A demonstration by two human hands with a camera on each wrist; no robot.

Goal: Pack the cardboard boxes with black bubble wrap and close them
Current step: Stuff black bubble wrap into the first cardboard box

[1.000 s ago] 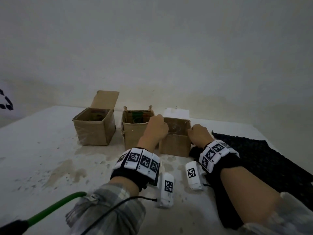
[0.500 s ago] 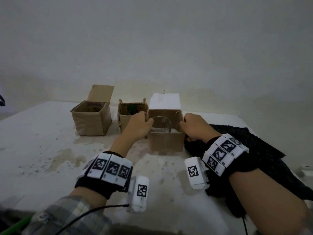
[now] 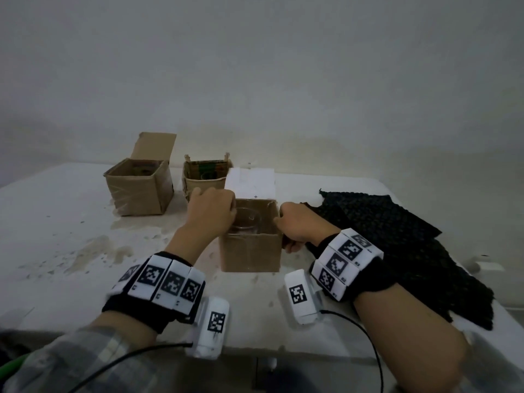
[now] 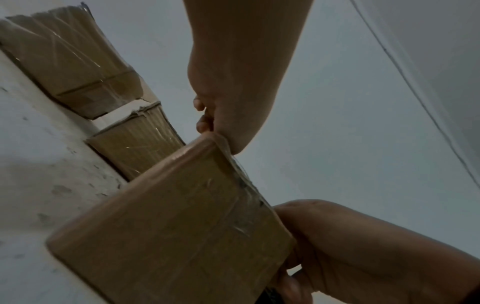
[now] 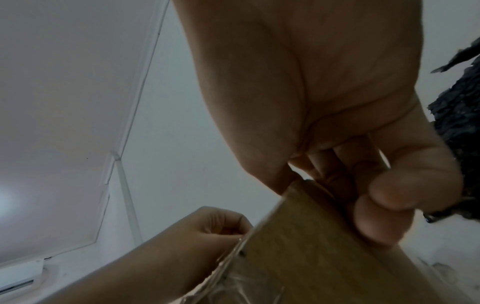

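Note:
An open cardboard box (image 3: 251, 252) stands on the white table between my hands, its white-lined lid (image 3: 251, 182) tilted up at the back. A clear glass (image 3: 246, 221) sits inside it. My left hand (image 3: 212, 214) grips the box's left rim, and my right hand (image 3: 295, 226) grips its right wall, thumb at the rim. In the left wrist view the box (image 4: 179, 222) shows with my left hand (image 4: 221, 115) at its top corner. In the right wrist view my right hand's fingers (image 5: 376, 222) curl against the box (image 5: 324, 253). Black bubble wrap (image 3: 397, 245) lies to the right.
Two more open cardboard boxes stand at the back left: a larger one (image 3: 140, 191) with its flap up and a smaller one (image 3: 205, 173) just behind my left hand. The stained white table (image 3: 56, 236) ends at a plain wall. A small white object (image 3: 487, 266) lies at the far right.
Both hands have drawn the held box toward me, away from the other two boxes. Its white-lined lid now stands more clearly in view. The head view has tilted.

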